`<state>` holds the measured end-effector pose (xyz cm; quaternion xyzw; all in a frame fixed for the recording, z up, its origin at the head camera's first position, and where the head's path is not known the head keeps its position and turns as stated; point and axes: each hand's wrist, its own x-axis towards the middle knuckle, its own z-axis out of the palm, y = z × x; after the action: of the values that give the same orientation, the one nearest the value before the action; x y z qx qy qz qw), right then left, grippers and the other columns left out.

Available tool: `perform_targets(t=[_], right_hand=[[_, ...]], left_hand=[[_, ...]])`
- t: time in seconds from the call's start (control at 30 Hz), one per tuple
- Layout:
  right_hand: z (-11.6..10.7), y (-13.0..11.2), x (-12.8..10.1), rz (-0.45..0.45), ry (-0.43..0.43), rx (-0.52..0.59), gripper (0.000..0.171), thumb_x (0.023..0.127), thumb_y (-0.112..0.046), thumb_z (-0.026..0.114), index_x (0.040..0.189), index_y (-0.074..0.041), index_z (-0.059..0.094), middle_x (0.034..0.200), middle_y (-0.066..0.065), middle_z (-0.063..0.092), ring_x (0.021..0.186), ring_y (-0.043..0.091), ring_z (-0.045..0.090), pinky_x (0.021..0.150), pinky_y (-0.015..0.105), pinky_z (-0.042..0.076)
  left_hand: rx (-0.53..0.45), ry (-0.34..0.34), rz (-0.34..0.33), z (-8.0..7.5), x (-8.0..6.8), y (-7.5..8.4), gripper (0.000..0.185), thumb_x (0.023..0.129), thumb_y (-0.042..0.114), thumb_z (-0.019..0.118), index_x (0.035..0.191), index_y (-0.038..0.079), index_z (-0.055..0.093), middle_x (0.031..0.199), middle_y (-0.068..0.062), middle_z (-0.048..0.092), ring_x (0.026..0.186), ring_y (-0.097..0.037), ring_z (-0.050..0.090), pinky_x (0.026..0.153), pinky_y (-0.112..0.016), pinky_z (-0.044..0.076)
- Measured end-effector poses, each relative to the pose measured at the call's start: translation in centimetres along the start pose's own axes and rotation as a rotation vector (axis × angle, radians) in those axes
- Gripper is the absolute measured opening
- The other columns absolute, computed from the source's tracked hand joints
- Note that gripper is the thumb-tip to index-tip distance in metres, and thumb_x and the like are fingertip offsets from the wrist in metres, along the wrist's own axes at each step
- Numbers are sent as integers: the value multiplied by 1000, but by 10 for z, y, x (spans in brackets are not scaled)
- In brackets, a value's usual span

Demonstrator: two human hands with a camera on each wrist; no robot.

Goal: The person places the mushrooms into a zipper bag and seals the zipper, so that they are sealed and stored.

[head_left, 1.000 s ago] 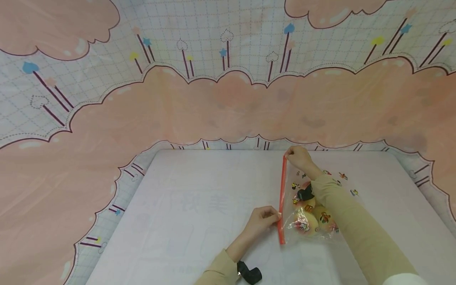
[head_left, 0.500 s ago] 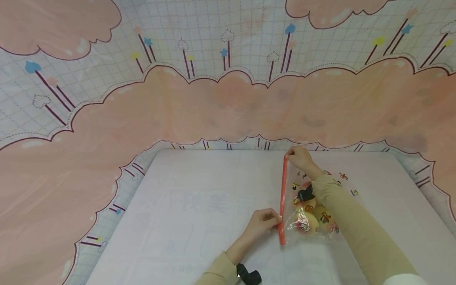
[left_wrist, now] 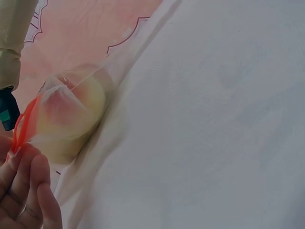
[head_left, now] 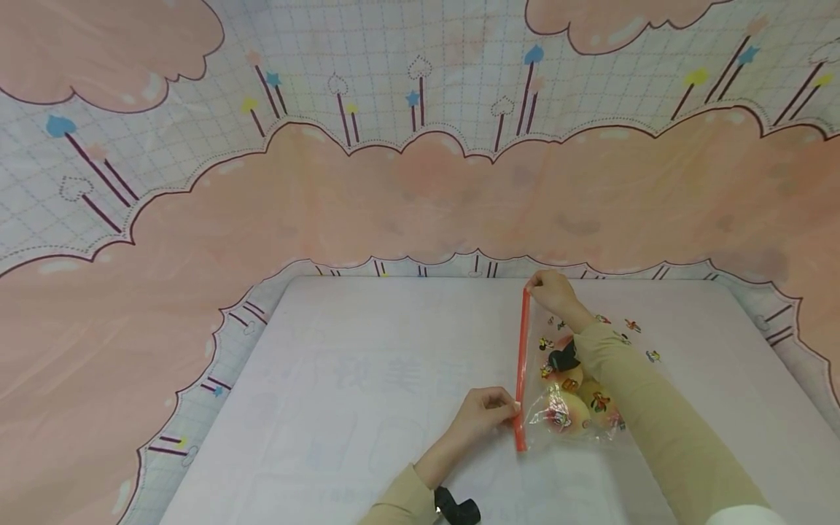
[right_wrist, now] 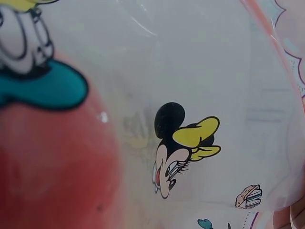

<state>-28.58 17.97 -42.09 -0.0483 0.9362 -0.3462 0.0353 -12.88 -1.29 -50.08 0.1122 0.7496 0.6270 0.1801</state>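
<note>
A clear zip bag with a red zip strip and cartoon prints lies on the right half of the table. Several round yellow-red fruits, peach-like, are inside it. My left hand pinches the strip near its lower end between thumb and forefinger. At the strip's far end, my right hand pinches the corner. In the left wrist view, my left hand holds the strip beside a fruit. The right wrist view is filled by the bag's printed film over a red fruit.
The white table spreads left of the bag. Behind it hangs a pink-and-white patterned cloth. A black wrist device sits by my left forearm; another is under my right sleeve, over the bag.
My left hand has slid slightly along the strip toward its near end. My right hand stays at the far corner, and the bag has barely moved.
</note>
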Motion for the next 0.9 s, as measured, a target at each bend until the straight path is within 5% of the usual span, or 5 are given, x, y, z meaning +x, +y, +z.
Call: perform_targets(t=[0.57, 0.9], right_hand=[[0, -2, -1, -15, -1, -14, 26, 96, -12, 47, 105, 6, 65, 110, 27, 64, 94, 36, 58, 76, 43, 48], [-1, -3, -3, -8, -12, -5, 27, 97, -12, 46, 106, 6, 63, 111, 27, 62, 95, 35, 57, 76, 43, 48]], left_hand=[[23, -97, -5, -5, -3, 8, 17, 85, 8, 64, 81, -8, 66, 79, -32, 63, 60, -9, 53, 53, -18, 39], [33, -138, -19, -6, -4, 7, 18, 85, 9, 65, 79, -8, 65, 69, -20, 62, 57, -7, 51, 53, -17, 40]])
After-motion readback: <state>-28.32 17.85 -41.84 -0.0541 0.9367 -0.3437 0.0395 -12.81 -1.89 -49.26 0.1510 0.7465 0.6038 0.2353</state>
